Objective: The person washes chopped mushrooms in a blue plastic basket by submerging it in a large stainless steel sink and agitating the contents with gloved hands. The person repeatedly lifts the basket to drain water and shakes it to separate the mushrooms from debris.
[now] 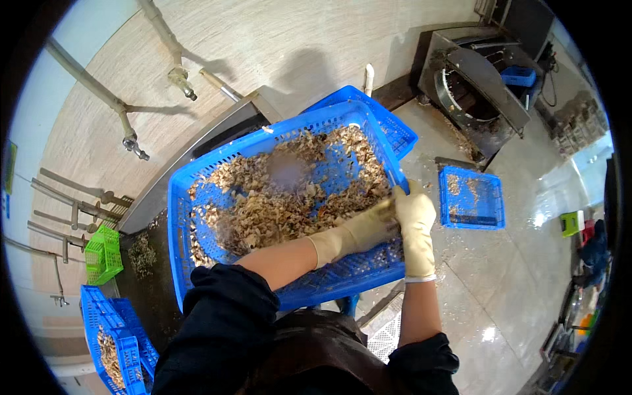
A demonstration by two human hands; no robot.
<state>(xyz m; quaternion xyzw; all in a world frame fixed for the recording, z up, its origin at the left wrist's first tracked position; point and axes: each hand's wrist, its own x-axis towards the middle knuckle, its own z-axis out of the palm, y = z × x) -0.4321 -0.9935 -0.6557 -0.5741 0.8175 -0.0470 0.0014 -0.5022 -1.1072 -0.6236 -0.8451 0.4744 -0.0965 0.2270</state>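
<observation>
A large blue perforated plastic crate (335, 170) lies before me, tilted across the view. Loose brown and cream scraps (276, 212) are heaped in it, too small to name for sure; patches of its blue bottom show between them. My right hand (417, 205), in a pale yellow rubber glove, grips the rim at the crate's right end. Across the crate reaches my left hand (377, 224), gloved alike, down at the scraps beside my right hand. Motion blurs its fingers, so whether it holds anything is unclear.
A second blue crate (400, 133) sits behind the first. On the wet floor to the right lies a shallow blue crate (472, 197), near a metal machine (479, 94) with a round opening. Wall taps (133, 143), green baskets (103, 254) and blue crates (108, 335) are leftward.
</observation>
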